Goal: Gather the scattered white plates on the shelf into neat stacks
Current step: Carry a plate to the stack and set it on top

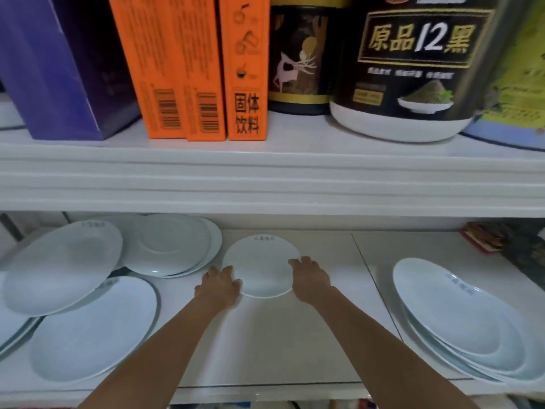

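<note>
On upper shelf (265, 178), left to right: purple box (59, 69), angled; three orange boxes (188, 69), upright and touching side to side, barcodes low on two of them; dark tin (298, 60) with pale deer figure; black tub (413, 69) with gold lettering and white base; green-labelled container (519, 84), cut off by right edge.

On lower shelf (280, 335), white, with thin seam (374, 278) right of centre:
- At left: tilted plate (62, 270) leaning over front plate (94, 329); behind them, upturned plates (174, 243), overlapped, foot ring showing, just beside left wrist. More rims at far left, partly hidden.
- At right: stack (460, 320) of several plates, slid askew, just right of seam.
- At right rear: dark packet (486, 237) with red edge, blurred.
- Back of lower shelf hidden behind front lip of upper shelf.

Item in hand: small plate (261, 268). At centre of lower shelf, between left group and stack, apart from both. Round, white with pale blue-green cast, right way up, faint grey marking near far rim, otherwise plain. Resting or just lifted: cannot tell. Gripped at left rim by left hand (219, 286) and at right rim by right hand (309, 280), fingers of both curled onto the edge, bare forearms reaching in from below.
</note>
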